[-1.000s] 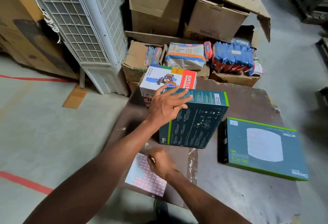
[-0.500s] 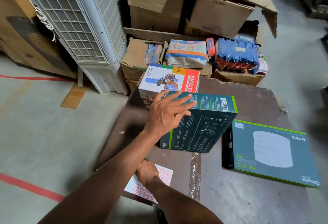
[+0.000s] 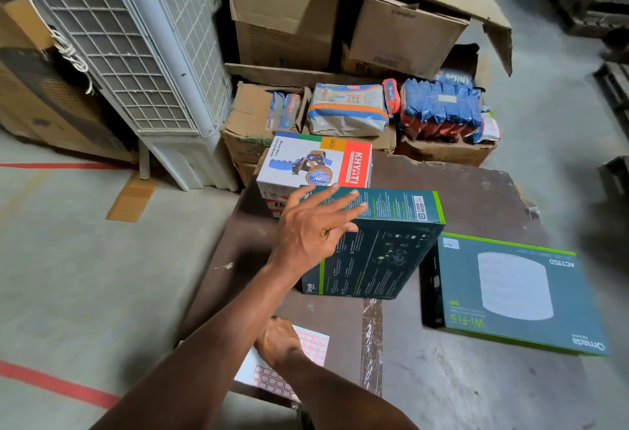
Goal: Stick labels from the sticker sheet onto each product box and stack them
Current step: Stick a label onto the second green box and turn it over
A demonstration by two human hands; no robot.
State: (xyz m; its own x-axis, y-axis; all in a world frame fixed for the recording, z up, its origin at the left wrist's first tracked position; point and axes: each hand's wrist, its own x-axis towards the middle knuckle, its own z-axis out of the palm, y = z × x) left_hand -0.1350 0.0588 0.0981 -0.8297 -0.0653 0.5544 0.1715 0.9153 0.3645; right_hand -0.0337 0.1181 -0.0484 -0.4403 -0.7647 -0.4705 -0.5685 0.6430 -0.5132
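A glossy teal carton [image 3: 374, 246] is standing tilted on the scuffed brown board [image 3: 459, 191], just in front of a white-and-red tape-dispenser box [image 3: 316, 160] — a second, flat teal box [image 3: 510, 290] is lying to its right. The left hand [image 3: 313, 229] is resting on the carton's upper corner, fingers straight and spread. The right hand [image 3: 277, 341] is pressing on the gridded sticker sheet [image 3: 282, 365] at the board's near edge — its fingers are hidden.

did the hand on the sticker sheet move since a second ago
Yes. The right hand slid from the sticker sheet's middle toward its left edge, away from the clear tape strip on the table.
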